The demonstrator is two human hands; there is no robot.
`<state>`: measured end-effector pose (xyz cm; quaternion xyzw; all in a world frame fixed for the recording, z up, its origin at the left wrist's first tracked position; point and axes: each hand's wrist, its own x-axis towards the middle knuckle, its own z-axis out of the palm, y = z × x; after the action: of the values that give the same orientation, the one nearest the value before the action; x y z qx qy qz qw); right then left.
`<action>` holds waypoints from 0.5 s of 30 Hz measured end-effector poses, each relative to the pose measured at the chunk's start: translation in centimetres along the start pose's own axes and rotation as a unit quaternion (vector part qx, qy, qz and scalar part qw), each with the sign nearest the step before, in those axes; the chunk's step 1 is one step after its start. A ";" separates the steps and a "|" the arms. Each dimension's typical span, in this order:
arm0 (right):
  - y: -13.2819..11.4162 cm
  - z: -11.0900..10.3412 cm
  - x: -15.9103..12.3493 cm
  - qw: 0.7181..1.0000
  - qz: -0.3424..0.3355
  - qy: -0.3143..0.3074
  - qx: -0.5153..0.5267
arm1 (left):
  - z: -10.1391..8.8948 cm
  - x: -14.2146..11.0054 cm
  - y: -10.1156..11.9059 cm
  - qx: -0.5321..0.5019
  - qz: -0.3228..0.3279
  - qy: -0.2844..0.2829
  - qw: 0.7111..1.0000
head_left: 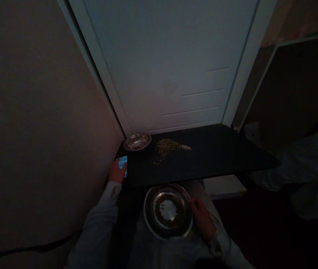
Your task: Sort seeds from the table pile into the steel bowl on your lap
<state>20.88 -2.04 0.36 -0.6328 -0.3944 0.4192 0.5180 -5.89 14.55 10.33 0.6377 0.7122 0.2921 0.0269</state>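
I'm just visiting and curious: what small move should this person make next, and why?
Perhaps the left hand should leave the bright blue flat item and steady the left side of the round, shiny metal bowl: it sits on the person's lap with small dark pieces inside, and only the right hand is at its rim.

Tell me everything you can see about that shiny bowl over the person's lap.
The bowl is round, shiny and apparently metal. It sits open side up, seemingly on the person's lap, below the near edge of the dark table. Dark greenish bits lie in a ring around its bright bottom. The right hand grips its rim.
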 end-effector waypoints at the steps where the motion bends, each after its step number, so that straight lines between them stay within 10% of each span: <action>1: 0.1 0.0 0.0 1.000 0.001 -0.001 0.001 | -0.2 -1.6 0.4 -0.060 -0.005 0.007 0.998; 7: 0.6 0.3 0.2 1.000 -0.011 -0.006 0.005 | -0.2 -12.8 0.8 -0.296 -0.150 -0.151 0.931; 12: 0.6 0.7 0.3 0.999 -0.027 -0.018 0.020 | 3.0 -18.6 0.6 -0.523 -0.314 -0.341 0.716; 15: 0.4 0.7 0.3 0.999 -0.028 -0.026 0.030 | 4.2 -19.7 1.4 -0.545 -0.350 -0.356 0.674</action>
<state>20.36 -1.56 -0.12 -0.5945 -0.4123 0.4323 0.5382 0.76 -1.98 0.90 0.2695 0.5345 0.3483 0.7213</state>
